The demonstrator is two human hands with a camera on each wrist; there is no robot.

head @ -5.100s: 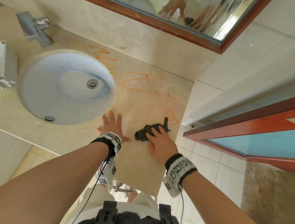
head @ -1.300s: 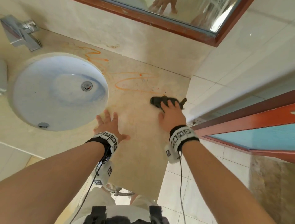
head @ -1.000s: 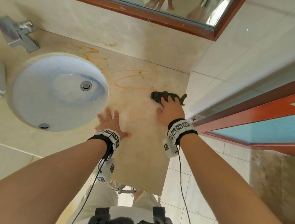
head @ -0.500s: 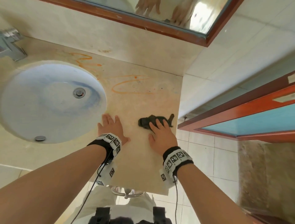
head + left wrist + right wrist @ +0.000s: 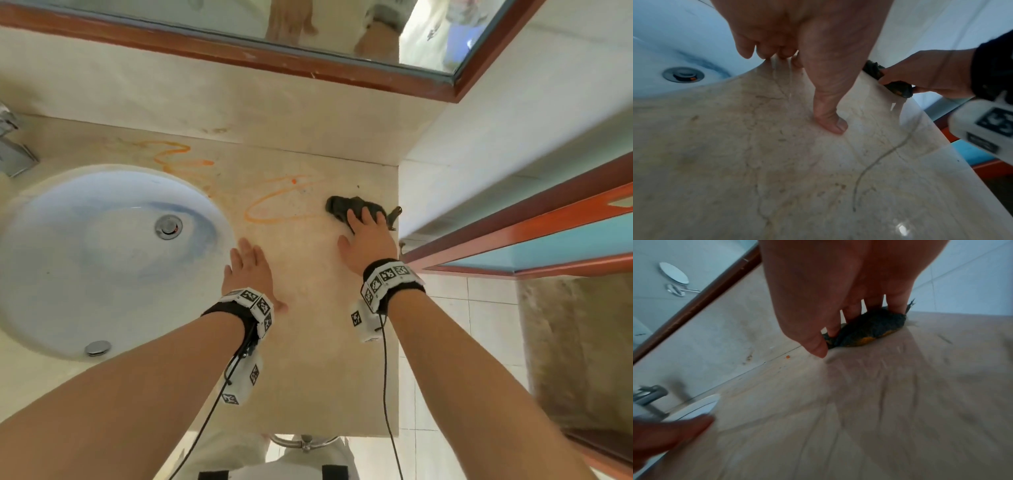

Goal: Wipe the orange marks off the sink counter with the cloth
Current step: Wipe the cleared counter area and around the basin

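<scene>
A dark bunched cloth (image 5: pixel 342 205) (image 5: pixel 875 327) lies on the beige stone counter (image 5: pixel 308 359) at its far right, close to the side wall. My right hand (image 5: pixel 364 226) (image 5: pixel 851 308) presses down on it with spread, extended fingers, the thumb beside its left end. The cloth's underside shows orange stain. An orange loop mark (image 5: pixel 270 196) runs just left of the cloth, and an orange squiggle (image 5: pixel 174 150) lies behind the basin. My left hand (image 5: pixel 246 263) (image 5: pixel 797 40) rests flat on the counter by the basin rim, holding nothing.
The white round basin (image 5: pixel 102 253) fills the left side, with a chrome faucet (image 5: pixel 13 154) at the far left edge. A wood-framed mirror (image 5: pixel 239 51) hangs above the backsplash. The white tiled wall (image 5: pixel 479 120) bounds the counter's right; a red-framed door (image 5: pixel 548 240) stands beyond.
My right hand has pushed the cloth away from me, from the counter's near middle to the far right beside the orange loop's right end. The left hand stays flat in place.
</scene>
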